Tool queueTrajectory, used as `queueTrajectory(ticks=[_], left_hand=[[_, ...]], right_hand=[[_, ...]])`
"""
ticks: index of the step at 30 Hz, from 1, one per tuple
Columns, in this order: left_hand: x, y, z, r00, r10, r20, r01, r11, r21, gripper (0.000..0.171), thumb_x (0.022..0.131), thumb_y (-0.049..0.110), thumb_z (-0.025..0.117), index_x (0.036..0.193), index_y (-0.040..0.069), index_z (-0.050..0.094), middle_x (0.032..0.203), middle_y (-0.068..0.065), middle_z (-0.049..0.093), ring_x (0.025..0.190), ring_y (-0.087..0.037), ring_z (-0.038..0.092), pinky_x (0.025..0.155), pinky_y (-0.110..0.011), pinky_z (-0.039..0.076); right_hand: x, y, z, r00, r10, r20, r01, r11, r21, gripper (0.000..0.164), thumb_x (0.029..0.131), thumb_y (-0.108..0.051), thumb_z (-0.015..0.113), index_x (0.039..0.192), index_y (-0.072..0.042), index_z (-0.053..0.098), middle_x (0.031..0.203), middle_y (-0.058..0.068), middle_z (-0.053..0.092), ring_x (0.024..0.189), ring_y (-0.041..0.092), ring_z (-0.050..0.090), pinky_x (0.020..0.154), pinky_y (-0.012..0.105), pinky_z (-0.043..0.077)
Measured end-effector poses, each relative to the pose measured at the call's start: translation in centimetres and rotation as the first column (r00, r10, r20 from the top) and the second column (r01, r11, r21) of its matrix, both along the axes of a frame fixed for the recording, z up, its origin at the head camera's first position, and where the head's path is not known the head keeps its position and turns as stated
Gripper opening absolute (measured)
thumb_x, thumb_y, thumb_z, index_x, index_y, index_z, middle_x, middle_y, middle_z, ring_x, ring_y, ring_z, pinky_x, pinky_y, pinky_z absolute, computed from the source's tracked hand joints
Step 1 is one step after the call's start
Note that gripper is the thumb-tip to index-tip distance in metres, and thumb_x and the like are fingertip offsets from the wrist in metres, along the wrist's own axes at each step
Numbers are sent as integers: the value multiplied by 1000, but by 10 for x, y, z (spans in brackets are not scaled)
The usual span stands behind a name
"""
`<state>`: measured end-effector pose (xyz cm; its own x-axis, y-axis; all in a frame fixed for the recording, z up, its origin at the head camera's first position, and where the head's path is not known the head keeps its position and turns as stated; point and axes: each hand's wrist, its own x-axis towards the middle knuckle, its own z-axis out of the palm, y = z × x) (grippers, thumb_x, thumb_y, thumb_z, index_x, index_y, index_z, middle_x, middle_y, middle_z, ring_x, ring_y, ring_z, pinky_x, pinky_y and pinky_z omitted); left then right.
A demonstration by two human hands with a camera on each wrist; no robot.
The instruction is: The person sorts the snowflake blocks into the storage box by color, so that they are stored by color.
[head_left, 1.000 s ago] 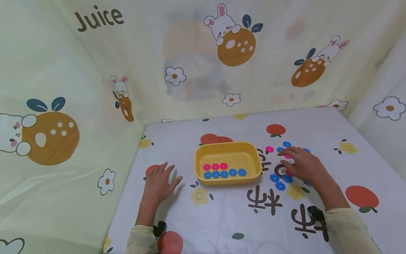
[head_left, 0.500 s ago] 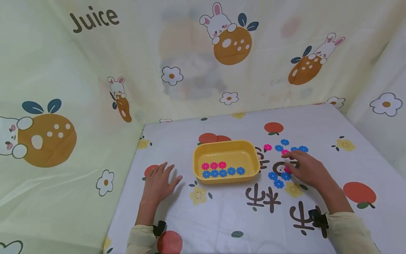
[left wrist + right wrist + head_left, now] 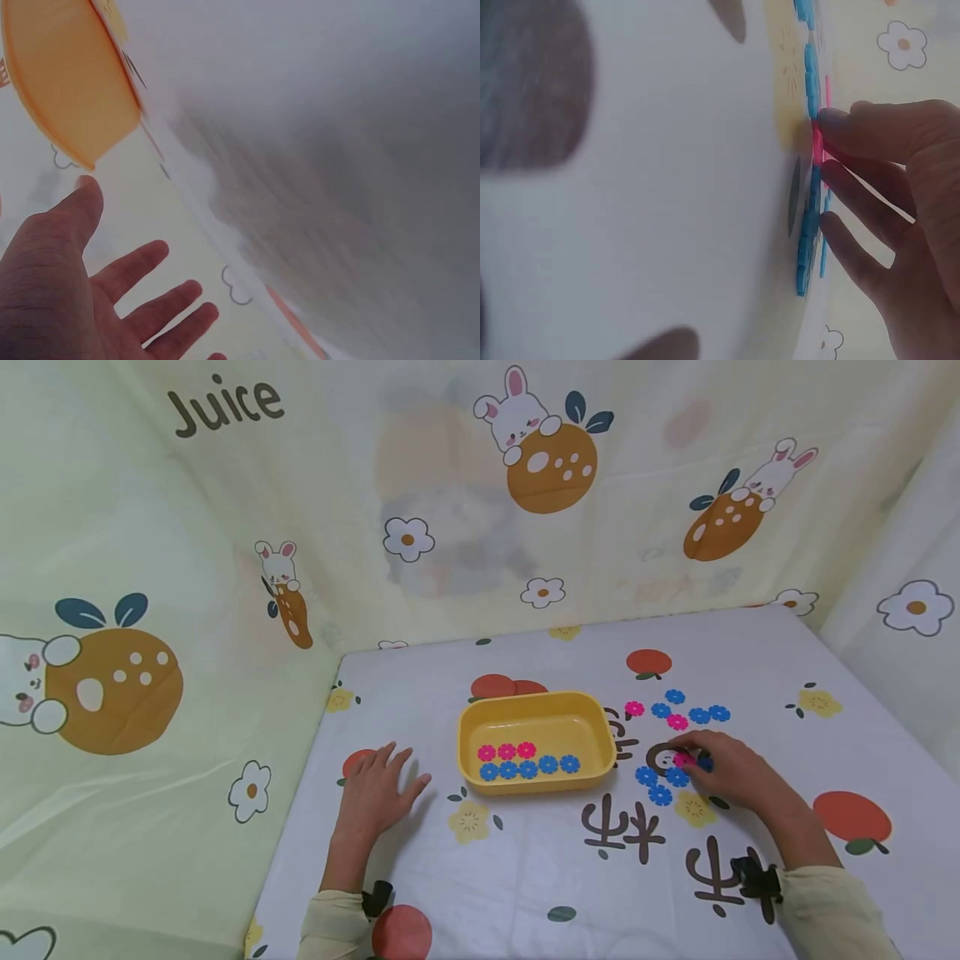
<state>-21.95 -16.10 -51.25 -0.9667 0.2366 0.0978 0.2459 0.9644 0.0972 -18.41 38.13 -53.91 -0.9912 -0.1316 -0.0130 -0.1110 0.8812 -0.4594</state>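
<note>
My right hand (image 3: 731,768) is low over the table at the right, thumb and fingertips round the edges of a pink flower-shaped disc (image 3: 817,142). In the right wrist view, the disc lies flat on the cloth with blue flower-shaped discs (image 3: 808,225) beside it, under the other fingers. Left of the hand, a yellow tray (image 3: 536,785) holds a row of 3 pink discs (image 3: 507,752) above a row of several blue ones (image 3: 528,769). My left hand (image 3: 375,793) hovers left of the tray, fingers spread and holding nothing.
More blue discs (image 3: 660,795) lie just in front of the right hand. Behind it are further blue discs (image 3: 699,716) and pink ones (image 3: 634,708). A printed cloth (image 3: 525,860) covers the table, and patterned curtains (image 3: 337,485) enclose its back and sides.
My right hand has lowered and drawn slightly back toward me, its fingers closing round the pink disc. Discs behind it now show. The left hand has stayed still.
</note>
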Motion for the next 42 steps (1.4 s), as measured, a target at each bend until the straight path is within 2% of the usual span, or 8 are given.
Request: queueTrajectory(ticks=[10, 24, 31, 42], left_hand=[[2, -1, -2, 1000, 0, -6, 0, 1000, 11, 69, 102, 60, 66, 153, 14, 60, 161, -18, 53, 149, -37, 49, 121, -61, 40], [2, 0, -2, 1000, 2, 6, -2, 1000, 21, 69, 102, 59, 66, 154, 14, 59, 161, -18, 52, 150, -36, 48, 122, -59, 39], [0, 0, 0, 1000, -2, -5, 2, 1000, 19, 69, 102, 59, 66, 155, 15, 58, 160, -18, 53, 149, -37, 49, 120, -60, 42], [-1, 1, 1, 1000, -4, 3, 4, 1000, 23, 71, 102, 60, 65, 156, 15, 57, 161, -18, 52, 150, -37, 48, 122, -59, 40]], right_hand=[[1, 3, -2, 1000, 10, -8, -10, 1000, -20, 46, 94, -10, 81, 138, -3, 68, 134, 28, 66, 132, 55, 53, 106, 74, 45], [-2, 2, -3, 999, 42, -20, -42, 999, 2, 42, 93, -9, 82, 133, 0, 71, 127, 26, 68, 124, 50, 58, 103, 69, 51], [-4, 1, -4, 999, 30, -14, -30, 999, 26, 43, 91, -10, 84, 131, -1, 71, 123, 26, 66, 118, 48, 59, 99, 67, 54], [-1, 0, -2, 999, 16, -31, -15, 1000, 25, 42, 90, -12, 85, 129, -3, 72, 122, 25, 62, 113, 44, 60, 93, 63, 59]])
